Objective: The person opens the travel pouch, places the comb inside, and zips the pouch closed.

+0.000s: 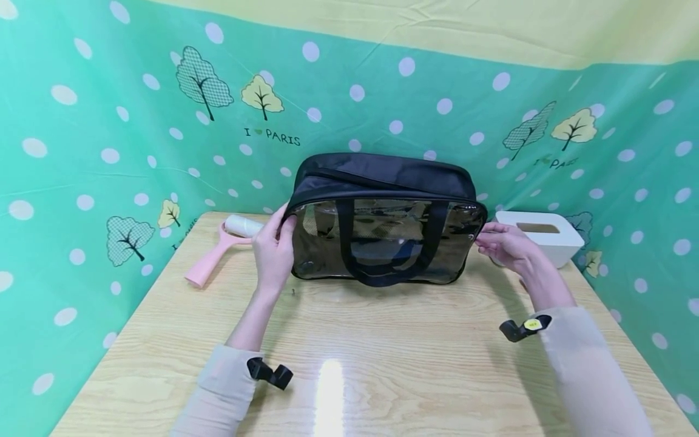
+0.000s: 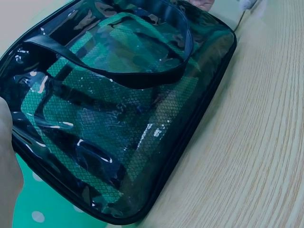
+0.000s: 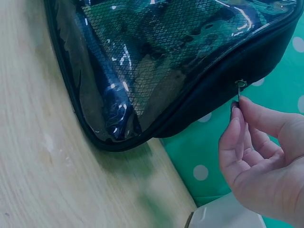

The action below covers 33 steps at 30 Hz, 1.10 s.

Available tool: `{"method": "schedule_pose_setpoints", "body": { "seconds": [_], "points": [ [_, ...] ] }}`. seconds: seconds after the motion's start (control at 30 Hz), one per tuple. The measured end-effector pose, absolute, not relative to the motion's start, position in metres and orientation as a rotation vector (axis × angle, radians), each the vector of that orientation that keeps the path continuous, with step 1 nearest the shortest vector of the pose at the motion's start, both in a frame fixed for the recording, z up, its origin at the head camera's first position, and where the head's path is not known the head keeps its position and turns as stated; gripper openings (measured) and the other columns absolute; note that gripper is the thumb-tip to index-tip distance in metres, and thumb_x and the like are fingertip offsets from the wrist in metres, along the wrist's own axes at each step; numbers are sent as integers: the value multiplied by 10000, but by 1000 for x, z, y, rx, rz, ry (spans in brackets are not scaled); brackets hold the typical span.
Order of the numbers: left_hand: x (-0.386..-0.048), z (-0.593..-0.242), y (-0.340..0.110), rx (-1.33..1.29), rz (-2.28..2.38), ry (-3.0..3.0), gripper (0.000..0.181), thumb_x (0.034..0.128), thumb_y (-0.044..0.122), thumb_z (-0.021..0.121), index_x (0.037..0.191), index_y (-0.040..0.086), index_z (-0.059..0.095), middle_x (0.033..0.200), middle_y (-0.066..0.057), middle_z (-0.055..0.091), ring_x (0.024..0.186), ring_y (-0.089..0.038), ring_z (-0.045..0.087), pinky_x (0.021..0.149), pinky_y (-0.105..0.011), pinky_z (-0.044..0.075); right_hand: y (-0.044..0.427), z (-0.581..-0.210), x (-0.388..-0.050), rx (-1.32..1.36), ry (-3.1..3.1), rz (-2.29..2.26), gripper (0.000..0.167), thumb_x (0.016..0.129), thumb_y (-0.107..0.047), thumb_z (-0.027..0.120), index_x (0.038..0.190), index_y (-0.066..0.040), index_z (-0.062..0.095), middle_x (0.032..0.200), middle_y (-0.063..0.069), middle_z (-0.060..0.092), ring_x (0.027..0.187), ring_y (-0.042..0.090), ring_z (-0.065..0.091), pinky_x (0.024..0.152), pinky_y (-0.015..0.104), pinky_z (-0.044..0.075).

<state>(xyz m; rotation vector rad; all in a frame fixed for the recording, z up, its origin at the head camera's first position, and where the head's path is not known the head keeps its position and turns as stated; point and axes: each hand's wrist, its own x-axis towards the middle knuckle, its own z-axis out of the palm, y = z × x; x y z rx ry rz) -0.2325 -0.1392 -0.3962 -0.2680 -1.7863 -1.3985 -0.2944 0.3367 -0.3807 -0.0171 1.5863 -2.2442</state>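
Note:
A black bag (image 1: 322,246) with a see-through, dark-tinted front stands upright at the back of the table. Its black handle (image 1: 346,233) hangs down over the front, and mesh shows through the clear panel. My left hand (image 1: 275,249) grips the bag's left side near the top, thumb in front; only part of that hand (image 2: 5,166) shows in the left wrist view. At the bag's right end, my right hand (image 3: 266,147) pinches a small metal zipper pull (image 3: 239,90) between thumb and fingertips. What the bag holds cannot be made out.
A pink-handled lint roller (image 1: 210,261) with a white roll (image 1: 243,226) lies left of the bag. To the right, behind my right hand, stands a white tissue box (image 1: 557,237). A green dotted cloth (image 1: 377,109) hangs close behind the wooden table (image 1: 404,346).

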Motion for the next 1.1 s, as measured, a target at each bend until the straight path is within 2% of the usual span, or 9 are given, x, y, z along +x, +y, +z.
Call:
{"method": "schedule_pose_setpoints", "body": {
  "seconds": [0.3, 0.47, 0.57, 0.63, 0.7, 0.77, 0.83, 0.93, 1.1],
  "points": [
    [-230, -398, -146, -260, -1379, -1806, 315, 1044, 160, 604, 1341, 128, 700, 1269, -132, 740, 1019, 65, 669, 805, -88, 513, 329, -382, -292, -49, 1630, -2319, 314, 1015, 103, 495, 873, -87, 702, 821, 40, 773, 761, 150, 756, 750, 273, 630],
    [-231, -402, -154, -251, -1368, -1812, 318, 1036, 124, 610, 1341, 117, 699, 1243, -146, 749, 1013, 100, 666, 802, -68, 516, 322, -376, -291, -128, 1885, -2201, 186, 1010, 30, 579, 971, -121, 681, 888, -16, 775, 829, 116, 757, 800, 259, 629],
    [-231, -403, -158, -274, -1332, -1839, 324, 1030, 110, 616, 1344, 116, 697, 1238, -152, 750, 1031, 7, 706, 822, -61, 525, 320, -373, -288, -175, 2087, -2100, 120, 995, -10, 633, 1015, -121, 674, 906, -50, 777, 839, 90, 759, 793, 240, 626],
    [-231, -403, -162, -304, -1281, -1869, 328, 1025, 100, 620, 1344, 107, 696, 1227, -162, 752, 1028, -115, 742, 841, -58, 524, 319, -371, -285, -201, 2269, -2011, 78, 994, -46, 653, 1052, -96, 668, 902, -87, 771, 833, 59, 754, 775, 222, 622],
    [-231, -403, -166, -342, -1210, -1914, 334, 1018, 85, 622, 1344, 91, 693, 1231, -167, 750, 1027, -233, 758, 859, -67, 530, 319, -371, -280, -224, 2470, -1895, 107, 996, -71, 658, 1099, -41, 655, 887, -139, 757, 817, 27, 743, 754, 201, 616],
    [-231, -402, -169, -387, -1143, -1967, 342, 1012, 65, 618, 1347, 70, 686, 1240, -176, 745, 1036, -312, 756, 869, -123, 564, 319, -370, -273, -234, 2666, -1760, 188, 1006, -106, 653, 1146, 19, 634, 885, -172, 733, 814, 0, 724, 742, 186, 610],
    [-229, -401, -174, -419, -1068, -2031, 356, 1008, 60, 618, 1360, 60, 672, 1269, -176, 732, 1036, -336, 756, 873, -222, 601, 317, -370, -267, -240, 2852, -1617, 256, 1013, -138, 646, 1183, 54, 624, 883, -179, 711, 801, -36, 692, 724, 165, 600],
    [-226, -399, -181, -439, -964, -2116, 363, 1015, 90, 622, 1375, 66, 658, 1296, -172, 721, 1047, -335, 752, 873, -406, 612, 312, -369, -258, -217, 3077, -1479, 250, 1004, -135, 638, 1201, 19, 650, 902, -87, 682, 782, -70, 637, 698, 127, 573],
    [-215, -397, -190, -430, -780, -2143, 333, 1009, 153, 647, 1325, 49, 674, 1205, -164, 743, 980, -324, 717, 809, -472, 581, 297, -368, -242, -189, 3316, -1373, 279, 943, -48, 605, 1222, -27, 608, 940, 81, 603, 772, -69, 547, 682, 40, 469]
  ]
}}
